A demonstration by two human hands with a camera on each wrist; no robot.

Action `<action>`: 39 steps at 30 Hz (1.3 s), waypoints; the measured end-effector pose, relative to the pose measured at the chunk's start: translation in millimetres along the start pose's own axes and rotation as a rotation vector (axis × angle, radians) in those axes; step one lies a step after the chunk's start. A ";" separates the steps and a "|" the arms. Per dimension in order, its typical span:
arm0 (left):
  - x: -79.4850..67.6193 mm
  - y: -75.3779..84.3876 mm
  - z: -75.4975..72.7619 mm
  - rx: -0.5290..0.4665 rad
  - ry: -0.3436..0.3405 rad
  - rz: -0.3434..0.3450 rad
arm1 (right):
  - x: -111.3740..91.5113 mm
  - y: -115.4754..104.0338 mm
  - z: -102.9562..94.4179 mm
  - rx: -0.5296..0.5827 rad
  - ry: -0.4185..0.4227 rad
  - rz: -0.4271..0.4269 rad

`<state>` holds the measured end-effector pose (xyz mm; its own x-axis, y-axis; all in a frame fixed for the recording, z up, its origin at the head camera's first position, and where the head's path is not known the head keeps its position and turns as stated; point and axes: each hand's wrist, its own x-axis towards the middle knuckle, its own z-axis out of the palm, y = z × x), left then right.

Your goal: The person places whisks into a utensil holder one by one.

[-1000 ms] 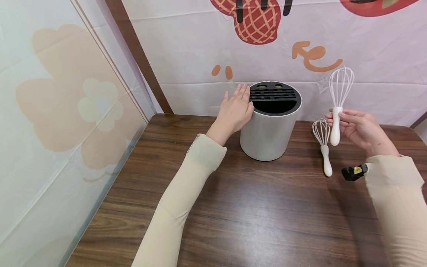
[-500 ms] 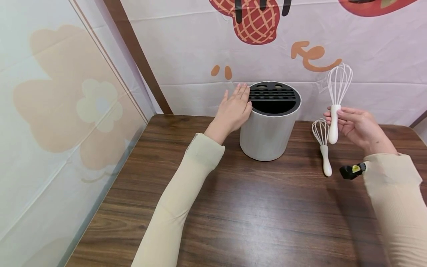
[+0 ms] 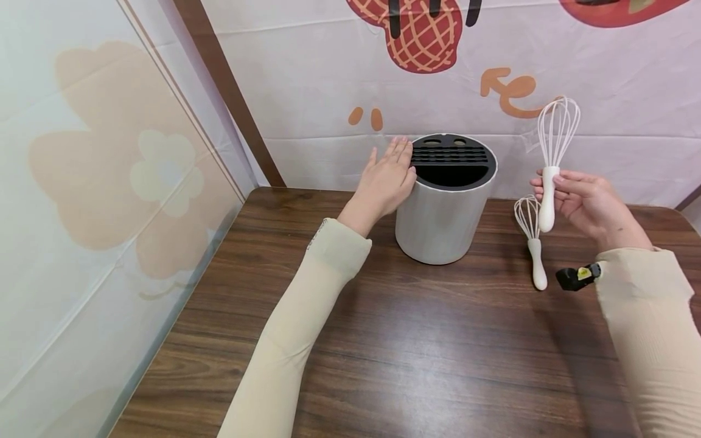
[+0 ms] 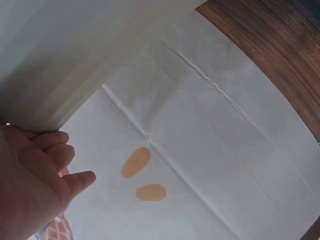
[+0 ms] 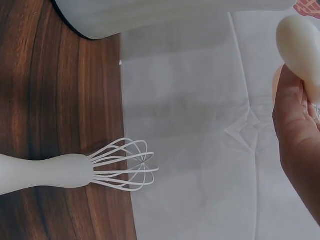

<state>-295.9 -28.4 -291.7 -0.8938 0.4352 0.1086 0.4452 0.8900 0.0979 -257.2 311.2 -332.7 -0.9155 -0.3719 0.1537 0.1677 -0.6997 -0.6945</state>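
Observation:
My right hand (image 3: 588, 198) pinches the white handle of a larger whisk (image 3: 549, 198), held upright with its wire loops on top. Below and slightly left of it, a smaller white whisk (image 3: 537, 264) lies on the table, its loops pointing to the back. My left hand (image 3: 386, 179) rests with straight fingers against the upper left side of a white round utensil holder (image 3: 440, 225), fingertips at the rim. The holder's black lid has slots, two oval holes and a half-round opening. In the right wrist view the held whisk's handle end (image 5: 297, 47) shows above the fingers.
The dark wooden table (image 3: 427, 353) stretches toward me. A printed cloth backdrop (image 3: 306, 79) hangs right behind the holder, and another cloth wall (image 3: 82, 292) runs along the left side. A small black camera (image 3: 577, 278) sits on my right wrist.
My right hand has raised the larger whisk slightly. The left hand, the holder and the smaller whisk stay in place.

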 end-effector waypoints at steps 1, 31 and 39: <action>0.2 0.3 0.1 0.001 0.000 0.000 | 0.0 -0.2 0.4 0.001 -0.001 -0.002; 6.4 18.4 4.0 -0.002 -0.005 0.015 | 7.8 -8.2 17.2 0.036 -0.074 -0.020; 6.8 22.9 4.5 0.005 -0.004 0.016 | 10.1 -10.5 24.0 0.055 -0.098 -0.029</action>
<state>-292.0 -4.4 -293.1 -0.8868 0.4498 0.1056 0.4591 0.8836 0.0917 -259.5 300.1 -307.0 -0.8805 -0.4071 0.2428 0.1639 -0.7421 -0.6499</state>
